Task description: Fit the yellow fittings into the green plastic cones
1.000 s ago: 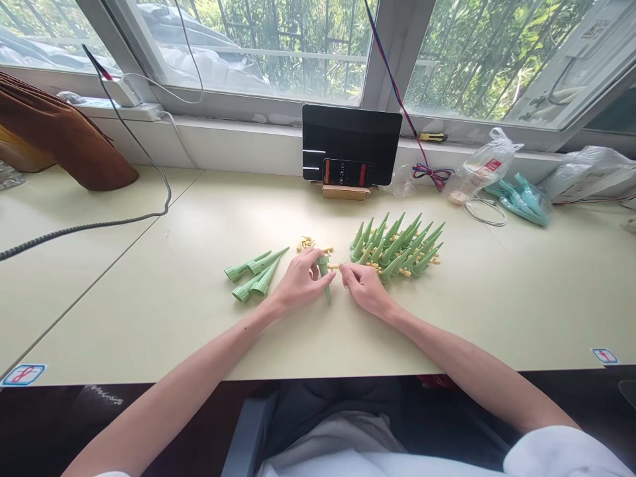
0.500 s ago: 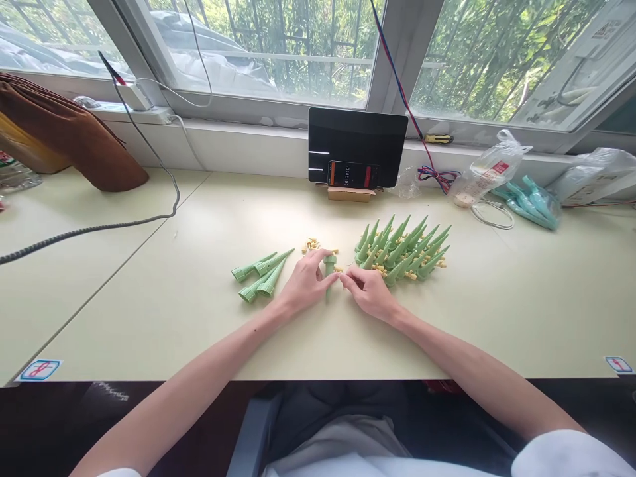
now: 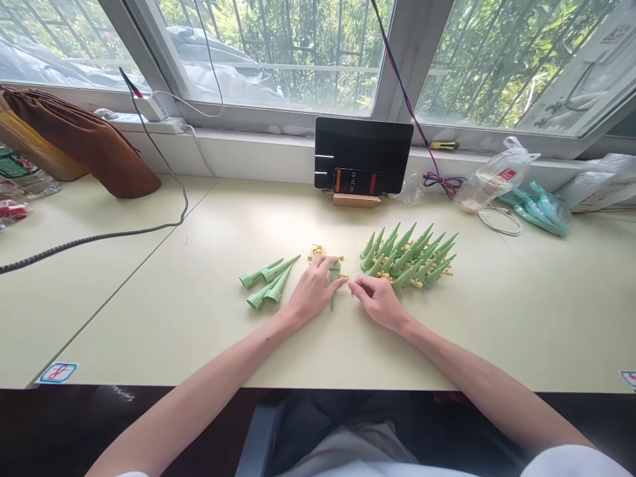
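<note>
My left hand (image 3: 311,289) is closed around a green plant watering spike (image 3: 335,270), its wide end away from me and its tip pointing toward me. A small yellow valve (image 3: 344,277) sticks out from the spike's right side, beside my left thumb. Just right of it, my right hand (image 3: 380,301) is pinched; whatever lies between its fingertips is too small to make out. Loose yellow valves (image 3: 317,250) lie beyond my left hand. Several bare green spikes (image 3: 271,273) rest to the left. A dense group of green spikes with yellow valves (image 3: 407,255) stands tips-up on the right.
A dark tablet (image 3: 362,149) with a phone (image 3: 358,182) before it leans at the back of the table (image 3: 199,331). Plastic bags (image 3: 497,175) and a coiled white cable (image 3: 499,222) lie at back right. A black cord (image 3: 99,234) crosses the left side.
The whole view has shifted slightly, so things appear a little lower and farther right. Both hands keep nearly the same pose at the spike. The phone's display reads differently.
</note>
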A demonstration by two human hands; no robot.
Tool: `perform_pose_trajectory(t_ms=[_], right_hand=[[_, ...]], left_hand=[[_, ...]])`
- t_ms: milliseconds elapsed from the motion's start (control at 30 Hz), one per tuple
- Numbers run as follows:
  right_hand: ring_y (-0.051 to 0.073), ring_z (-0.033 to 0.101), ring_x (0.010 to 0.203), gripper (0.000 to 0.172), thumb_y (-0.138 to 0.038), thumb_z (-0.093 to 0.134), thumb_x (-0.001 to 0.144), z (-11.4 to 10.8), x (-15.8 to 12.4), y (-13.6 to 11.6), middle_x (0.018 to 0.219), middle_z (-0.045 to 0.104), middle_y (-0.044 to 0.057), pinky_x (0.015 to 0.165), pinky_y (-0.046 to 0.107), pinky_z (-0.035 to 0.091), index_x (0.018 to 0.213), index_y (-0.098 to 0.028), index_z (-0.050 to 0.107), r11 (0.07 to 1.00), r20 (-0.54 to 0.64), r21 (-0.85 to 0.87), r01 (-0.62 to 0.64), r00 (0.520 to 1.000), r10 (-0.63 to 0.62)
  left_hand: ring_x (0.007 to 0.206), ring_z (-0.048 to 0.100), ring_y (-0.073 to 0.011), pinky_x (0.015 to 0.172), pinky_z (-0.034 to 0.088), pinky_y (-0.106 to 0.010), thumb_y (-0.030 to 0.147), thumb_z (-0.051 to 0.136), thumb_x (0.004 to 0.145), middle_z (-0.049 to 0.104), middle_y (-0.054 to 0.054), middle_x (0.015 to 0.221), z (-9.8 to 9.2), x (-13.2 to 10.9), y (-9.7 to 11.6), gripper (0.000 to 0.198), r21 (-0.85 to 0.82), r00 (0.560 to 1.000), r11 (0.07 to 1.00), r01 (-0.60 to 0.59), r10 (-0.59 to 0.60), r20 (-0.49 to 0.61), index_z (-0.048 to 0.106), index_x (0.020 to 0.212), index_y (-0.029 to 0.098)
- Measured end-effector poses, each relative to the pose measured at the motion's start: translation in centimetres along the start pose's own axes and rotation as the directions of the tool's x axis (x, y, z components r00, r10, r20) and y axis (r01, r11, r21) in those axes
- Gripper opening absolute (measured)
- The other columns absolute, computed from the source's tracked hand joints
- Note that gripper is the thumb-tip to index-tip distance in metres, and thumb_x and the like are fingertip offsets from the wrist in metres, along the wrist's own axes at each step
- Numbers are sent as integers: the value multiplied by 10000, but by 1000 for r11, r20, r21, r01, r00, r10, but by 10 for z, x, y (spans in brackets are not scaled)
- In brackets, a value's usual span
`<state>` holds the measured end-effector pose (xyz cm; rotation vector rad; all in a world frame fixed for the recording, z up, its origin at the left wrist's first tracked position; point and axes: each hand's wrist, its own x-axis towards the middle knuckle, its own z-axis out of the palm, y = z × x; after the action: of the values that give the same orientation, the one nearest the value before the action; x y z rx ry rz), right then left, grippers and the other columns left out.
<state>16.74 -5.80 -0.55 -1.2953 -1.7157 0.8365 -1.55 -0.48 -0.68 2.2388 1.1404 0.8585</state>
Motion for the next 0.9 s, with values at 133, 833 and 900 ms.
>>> perform_pose_trajectory(t_ms=[133, 833, 900], right_hand=[[105, 302, 504, 380, -436, 490, 954, 1, 1, 0, 552, 375, -43, 507, 266, 263, 670, -186, 529, 1000, -5, 9, 6, 1000, -6], [123, 459, 527, 136, -264, 503, 924, 9, 6, 4, 724, 596, -12, 557, 256, 379, 1035, -202, 550, 998, -2, -37, 52, 999, -52], [121, 464, 525, 129, -252, 507, 922, 9, 6, 5, 737, 611, -8, 563, 255, 383, 1031, -202, 555, 996, 6, -62, 67, 998, -67]], left_hand=[[555, 497, -74, 679, 500, -292, 269, 588, 922, 539, -55, 1166, -1, 1, 2, 225, -21, 999, 999, -25, 24, -47, 544, 1139, 230], [575, 497, -113, 588, 432, -253, 318, 552, 926, 604, 3, 798, -10, 4, 2, 160, -12, 985, 1000, 7, -9, -174, 621, 1018, 206], [588, 515, -122, 595, 432, -253, 330, 545, 932, 614, 4, 764, -9, 5, 1, 204, 3, 990, 1000, 5, -5, -143, 636, 1067, 206]])
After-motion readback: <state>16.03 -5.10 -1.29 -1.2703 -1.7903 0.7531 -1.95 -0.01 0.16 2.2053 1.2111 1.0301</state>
